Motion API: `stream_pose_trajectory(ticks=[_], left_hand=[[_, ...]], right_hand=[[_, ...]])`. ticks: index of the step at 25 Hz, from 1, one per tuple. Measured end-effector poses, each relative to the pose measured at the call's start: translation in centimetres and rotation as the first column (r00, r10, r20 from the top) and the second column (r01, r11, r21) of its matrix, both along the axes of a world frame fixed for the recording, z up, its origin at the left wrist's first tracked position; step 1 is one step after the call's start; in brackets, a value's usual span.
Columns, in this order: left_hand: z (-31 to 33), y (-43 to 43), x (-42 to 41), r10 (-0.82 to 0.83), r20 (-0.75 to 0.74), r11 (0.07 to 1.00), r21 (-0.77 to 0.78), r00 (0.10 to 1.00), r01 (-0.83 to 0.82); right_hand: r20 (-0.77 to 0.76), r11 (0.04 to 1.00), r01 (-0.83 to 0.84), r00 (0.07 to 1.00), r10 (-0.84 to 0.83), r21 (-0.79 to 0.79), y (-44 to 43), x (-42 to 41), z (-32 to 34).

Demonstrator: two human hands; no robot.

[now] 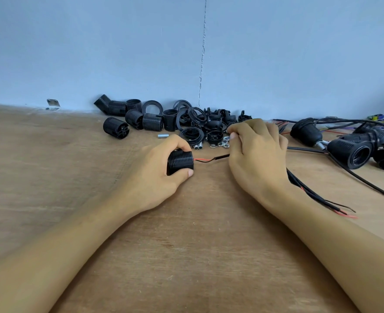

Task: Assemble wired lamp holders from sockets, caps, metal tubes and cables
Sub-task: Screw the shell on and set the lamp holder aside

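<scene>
The left hand (pixel 161 175) grips a ribbed black socket (pixel 179 164) lying on its side near the middle of the surface (pixel 186 245), thumb and fingers curled round it. The right hand (pixel 258 152) is curled round the cable (pixel 221 157), whose thin red and black wires (pixel 201 160) run into the socket's end. Those wires look like the weak spot: a tug from the right hand, or a twist of the socket, would likely pull them out or kink them. The cable's free end trails past the right wrist toward the right edge and could snag on the finished lamp holders (pixel 349 152). Nuts (pixel 222 144) and metal tubes (pixel 197 147) lie just beyond the hands, toward the back edge, and are easily knocked and scattered.
</scene>
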State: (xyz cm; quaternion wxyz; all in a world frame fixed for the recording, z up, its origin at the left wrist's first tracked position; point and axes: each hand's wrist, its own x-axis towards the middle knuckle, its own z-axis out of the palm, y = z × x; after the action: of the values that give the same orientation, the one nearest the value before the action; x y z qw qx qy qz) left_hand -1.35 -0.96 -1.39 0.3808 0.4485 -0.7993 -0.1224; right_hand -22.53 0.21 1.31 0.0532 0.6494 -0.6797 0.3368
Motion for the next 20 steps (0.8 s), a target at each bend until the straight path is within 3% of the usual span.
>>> stream_pose_trajectory(ticks=[4, 11, 15, 17, 20], left_hand=[[-0.2, -0.1, 0.0, 0.014, 0.009, 1.0, -0.026, 1.0, -0.014], [-0.3, -0.3, -0.1, 0.026, -0.013, 0.999, -0.037, 1.0, -0.026], [-0.4, -0.4, -0.2, 0.034, -0.041, 0.998, -0.043, 0.999, -0.036], [-0.4, -0.4, -0.2, 0.043, -0.041, 0.998, -0.046, 0.998, -0.045], [-0.3, -0.4, -0.2, 0.045, -0.045, 0.997, -0.054, 0.998, -0.047]], right_hand=[[0.08, 0.993, -0.046, 0.996, 0.037, 0.113, 0.0, 0.3, -0.2], [0.261, 0.981, -0.188, 0.95, 0.171, 0.043, 0.5, 0.8, 0.1], [0.369, 0.946, -0.32, 0.876, 0.312, -0.039, 0.8, 1.3, 0.1], [0.357, 0.918, -0.396, 0.855, 0.375, -0.016, 1.0, 1.3, 0.1], [0.258, 0.9, -0.399, 0.901, 0.349, 0.177, 0.5, 0.4, 0.5]])
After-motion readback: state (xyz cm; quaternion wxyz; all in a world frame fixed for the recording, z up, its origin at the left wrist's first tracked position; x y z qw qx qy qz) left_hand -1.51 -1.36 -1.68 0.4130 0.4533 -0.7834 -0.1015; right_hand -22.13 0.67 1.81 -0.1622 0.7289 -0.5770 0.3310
